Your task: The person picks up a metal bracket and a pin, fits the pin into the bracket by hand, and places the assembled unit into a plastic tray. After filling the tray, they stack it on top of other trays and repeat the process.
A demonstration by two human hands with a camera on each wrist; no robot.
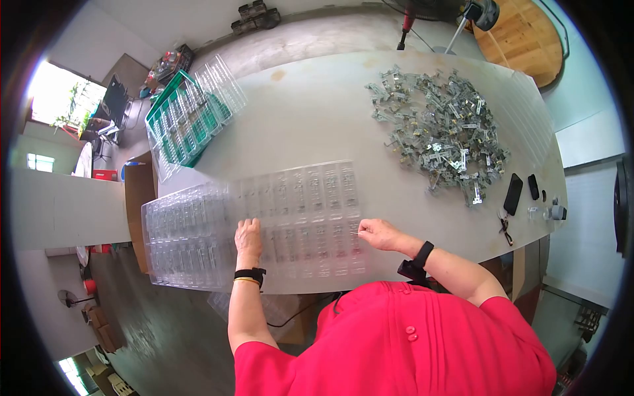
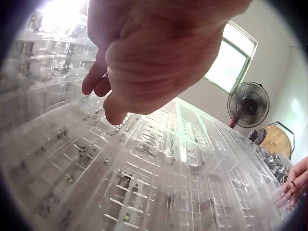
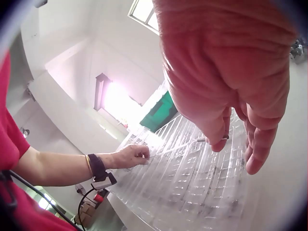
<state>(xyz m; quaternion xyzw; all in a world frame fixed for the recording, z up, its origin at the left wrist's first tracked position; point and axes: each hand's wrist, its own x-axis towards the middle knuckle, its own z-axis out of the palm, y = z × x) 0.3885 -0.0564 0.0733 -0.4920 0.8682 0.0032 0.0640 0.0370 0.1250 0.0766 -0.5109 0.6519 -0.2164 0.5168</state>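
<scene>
A clear plastic tray (image 1: 308,223) lies in front of the person, with small metal parts in its rows of slots. To its left is a thicker stack of clear trays (image 1: 186,237), likewise filled. The left hand (image 1: 248,236) is at the border between the two, its curled fingers and thumb (image 2: 115,111) pinching at the tray rim, partly hidden under the palm. Over the tray's right edge, the right hand (image 1: 379,235) pinches a small thin metal piece (image 1: 354,232) between thumb and fingertips. In the right wrist view this metal piece (image 3: 201,140) sticks out beside the thumb.
A large heap of metal parts (image 1: 456,125) covers the table's far right. A green crate (image 1: 191,155) with clear trays over it stands at the far left. Near the right edge lie a black phone (image 1: 513,194), pliers (image 1: 505,231) and small containers (image 1: 555,212).
</scene>
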